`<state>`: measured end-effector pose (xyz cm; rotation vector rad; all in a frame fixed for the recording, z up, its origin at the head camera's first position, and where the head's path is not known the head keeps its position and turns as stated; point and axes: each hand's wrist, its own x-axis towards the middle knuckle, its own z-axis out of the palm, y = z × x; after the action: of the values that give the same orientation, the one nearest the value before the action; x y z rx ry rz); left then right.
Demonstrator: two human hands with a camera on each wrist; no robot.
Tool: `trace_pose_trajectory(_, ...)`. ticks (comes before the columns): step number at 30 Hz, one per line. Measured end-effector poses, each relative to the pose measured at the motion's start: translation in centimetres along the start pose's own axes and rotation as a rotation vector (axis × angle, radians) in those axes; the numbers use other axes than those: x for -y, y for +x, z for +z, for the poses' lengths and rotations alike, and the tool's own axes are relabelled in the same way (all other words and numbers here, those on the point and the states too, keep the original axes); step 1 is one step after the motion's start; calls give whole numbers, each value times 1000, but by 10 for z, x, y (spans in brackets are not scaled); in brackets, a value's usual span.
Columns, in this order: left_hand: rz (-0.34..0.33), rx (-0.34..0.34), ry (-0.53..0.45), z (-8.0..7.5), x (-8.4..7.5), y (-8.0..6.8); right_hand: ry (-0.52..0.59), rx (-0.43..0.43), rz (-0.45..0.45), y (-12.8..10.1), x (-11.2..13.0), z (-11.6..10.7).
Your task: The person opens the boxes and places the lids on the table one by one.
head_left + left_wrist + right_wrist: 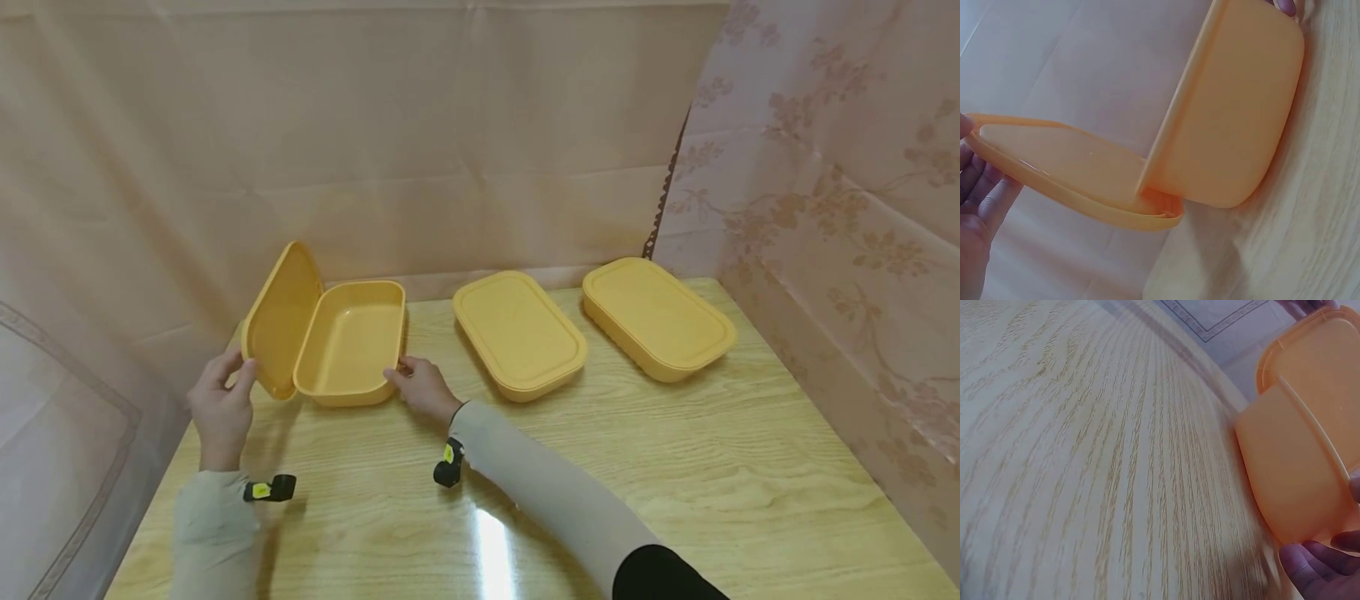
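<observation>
A yellow rectangular storage box (351, 340) stands at the left of the table, its inside bare. Its lid (281, 325) is raised on the left side, tilted up next to the box. My left hand (222, 408) pinches the lid's outer edge between thumb and fingers; the left wrist view shows the fingers (999, 203) under that edge. At the box's front right corner, my right hand (427, 392) grips the wall, thumb at the rim and fingers (1300, 565) against the outside. Part of the right hand is cut off in the right wrist view.
Two more yellow boxes with lids on, a middle one (519, 333) and a right one (660, 317), stand on the wood-grain table (675, 483). A beige cloth (420, 150) hangs behind, and a floral cloth (847, 208) hangs on the right.
</observation>
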<state>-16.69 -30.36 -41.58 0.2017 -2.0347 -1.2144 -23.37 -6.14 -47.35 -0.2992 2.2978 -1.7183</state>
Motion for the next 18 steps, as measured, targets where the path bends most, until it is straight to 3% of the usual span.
trace_pose_trajectory(7, -43, -8, -57, 1, 7, 0, -16, 5, -8, 0, 0, -1)
trace_pose_trajectory(18, -151, 9, -55, 2, 17, -4, -38, 16, -16, 1, -1, -2)
